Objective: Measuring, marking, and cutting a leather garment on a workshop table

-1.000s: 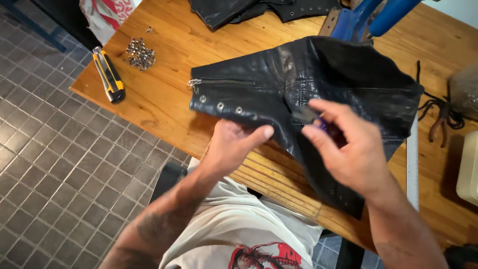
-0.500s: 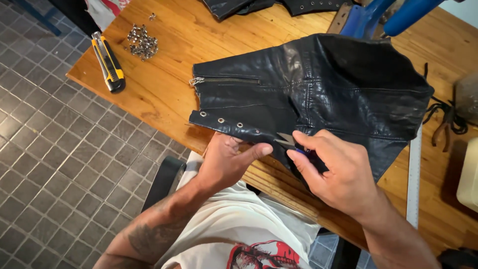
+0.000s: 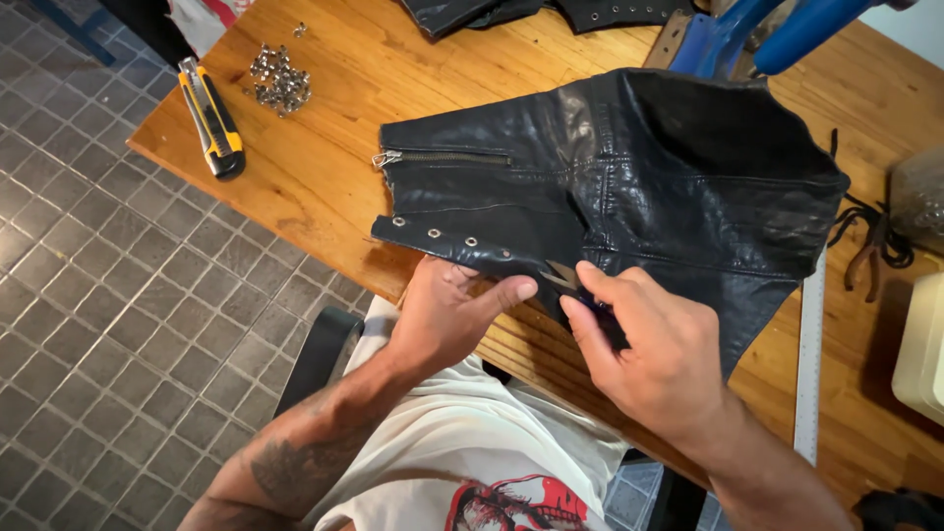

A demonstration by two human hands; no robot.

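Cutting: the step in hand looks like snipping at the near hem of a black leather garment (image 3: 629, 167), close to the row of metal eyelets (image 3: 470, 241)
Right hand (image 3: 657, 346): closed around small scissors (image 3: 568, 279) with dark blue handles; the short blades stick out past the thumb, slightly parted, their tips at the leather's edge
Left hand (image 3: 450, 313): fingers curled under the hem, thumb stretched flat on top, pinching the leather to keep it taut just beside the blades
Garment's place: spread flat on the wooden table (image 3: 324, 167), its near edge hanging just over the table's front, zip (image 3: 442, 157) to the left, bulk reaching back toward the blue tool (image 3: 757, 34)
Next move, as a judgement: it calls for the blades to close on a thin bite only, with the left thumb kept clear of the tips and the hem held tight so the cut does not wander into an eyelet
Steel ruler (image 3: 808, 364): lying along the right of the garment
Pliers (image 3: 870, 258): further right, beside a dark cord
Yellow utility knife (image 3: 211, 118): far left, well apart from the hands
Loose eyelets (image 3: 280, 79): a small heap beyond the knife
Other leather pieces (image 3: 551, 12): at the far edge
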